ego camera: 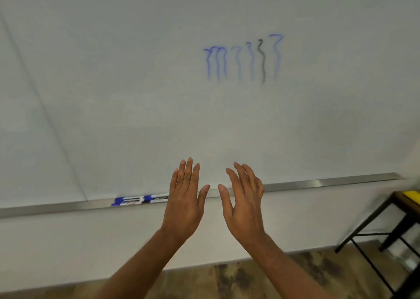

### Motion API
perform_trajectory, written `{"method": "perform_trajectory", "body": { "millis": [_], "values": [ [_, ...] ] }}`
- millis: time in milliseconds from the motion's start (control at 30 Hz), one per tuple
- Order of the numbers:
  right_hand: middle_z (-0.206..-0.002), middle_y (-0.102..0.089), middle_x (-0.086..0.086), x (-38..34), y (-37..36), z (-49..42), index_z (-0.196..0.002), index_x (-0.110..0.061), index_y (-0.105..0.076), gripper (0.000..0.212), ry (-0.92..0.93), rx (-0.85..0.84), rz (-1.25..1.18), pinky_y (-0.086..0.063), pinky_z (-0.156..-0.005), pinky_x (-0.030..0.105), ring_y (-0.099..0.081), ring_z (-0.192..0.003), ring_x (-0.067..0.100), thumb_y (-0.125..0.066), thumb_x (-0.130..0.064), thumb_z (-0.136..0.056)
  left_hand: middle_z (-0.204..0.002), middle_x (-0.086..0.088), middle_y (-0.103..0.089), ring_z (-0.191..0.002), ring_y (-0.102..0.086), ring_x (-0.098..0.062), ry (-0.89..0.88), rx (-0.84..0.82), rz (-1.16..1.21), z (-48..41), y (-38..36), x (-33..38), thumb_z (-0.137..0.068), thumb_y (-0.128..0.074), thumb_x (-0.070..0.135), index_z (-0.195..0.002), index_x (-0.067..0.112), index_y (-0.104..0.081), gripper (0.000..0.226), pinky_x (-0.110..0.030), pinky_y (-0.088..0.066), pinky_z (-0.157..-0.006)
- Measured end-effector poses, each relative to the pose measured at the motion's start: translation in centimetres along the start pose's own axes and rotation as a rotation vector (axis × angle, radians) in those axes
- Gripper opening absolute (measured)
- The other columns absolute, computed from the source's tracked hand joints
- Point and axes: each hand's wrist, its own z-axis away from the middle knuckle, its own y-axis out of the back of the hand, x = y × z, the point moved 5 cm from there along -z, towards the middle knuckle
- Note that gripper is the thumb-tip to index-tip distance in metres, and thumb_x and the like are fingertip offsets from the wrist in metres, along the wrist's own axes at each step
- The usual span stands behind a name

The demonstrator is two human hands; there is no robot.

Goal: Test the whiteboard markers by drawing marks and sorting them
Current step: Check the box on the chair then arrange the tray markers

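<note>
Blue whiteboard markers (141,200), at least two, lie end to end in the metal tray (318,182) along the lower edge of the whiteboard (136,94). Their right end passes behind the left hand (185,205), so the markers lie just left of that hand and farther from the right hand (244,208). Both hands are raised side by side before the board, fingers straight and spread, holding nothing. Above them stand the test marks (243,59): several wavy blue lines and one black stroke (262,62). The step appears to be a pause between markers, or the end of testing. Any further test calls for the left hand to lower to the tray and grip a marker. A stool (391,219) bearing a yellow object (411,195) stands far right.
</note>
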Motion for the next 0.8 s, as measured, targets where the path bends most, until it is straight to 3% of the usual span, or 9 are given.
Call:
{"method": "perform_trajectory", "body": {
  "millis": [100,333,567,667,800],
  "values": [
    [-0.156,-0.043,0.002,4.8,4.6,-1.4,-0.142,-0.025,-0.048,0.05,-0.019,0.031,0.05,-0.031,-0.115,0.056,-0.031,-0.148,0.022,-0.036,-0.052,-0.102,-0.169,-0.001,-0.004,-0.155,0.003,-0.016,-0.062,0.017,0.03,-2.7,-2.5,6.5,-0.105,-0.027,0.049,-0.16,0.017,-0.016,0.064,-0.036,-0.001,-0.125],
    [-0.158,-0.038,-0.001,16.8,16.1,-2.7,-0.142,-0.025,-0.048,0.046,-0.113,0.131,0.156,-0.027,-0.117,0.054,-0.023,-0.15,0.018,-0.043,-0.046,-0.101,-0.168,0.0,-0.008,-0.155,0.001,-0.015,-0.183,0.01,0.152,-7.6,-9.6,21.3,-0.105,-0.027,0.052,-0.159,0.018,-0.021,0.064,-0.041,-0.01,-0.126],
    [-0.158,-0.037,-0.001,27.3,24.9,-3.1,-0.141,-0.022,-0.049,0.042,-0.223,0.224,0.34,-0.019,-0.121,0.047,-0.017,-0.152,0.017,-0.05,-0.037,-0.102,-0.168,0.001,-0.012,-0.155,0.0,-0.012,-0.352,-0.032,0.286,-12.0,-17.2,33.3,-0.103,-0.032,0.052,-0.158,0.02,-0.025,0.064,-0.026,0.006,-0.124],
    [-0.159,-0.034,-0.002,31.9,27.2,-3.1,-0.143,-0.023,-0.048,0.043,-0.291,0.249,0.432,-0.013,-0.123,0.044,-0.015,-0.153,0.016,-0.049,-0.039,-0.102,-0.167,-0.001,-0.015,-0.155,-0.002,-0.014,-0.42,-0.057,0.343,-14.0,-21.2,37.4,-0.103,-0.032,0.053,-0.157,0.019,-0.026,0.065,-0.025,0.004,-0.124],
    [-0.158,-0.036,0.001,37.9,29.2,-3.6,-0.145,-0.024,-0.044,0.046,-0.383,0.295,0.539,-0.019,-0.122,0.051,-0.017,-0.152,0.018,-0.047,-0.041,-0.102,-0.166,-0.003,-0.019,-0.155,-0.004,-0.014,-0.505,-0.098,0.416,-16.6,-27.5,42.0,-0.102,-0.035,0.051,-0.156,0.016,-0.03,0.065,-0.026,0.001,-0.124]
  ]
}}
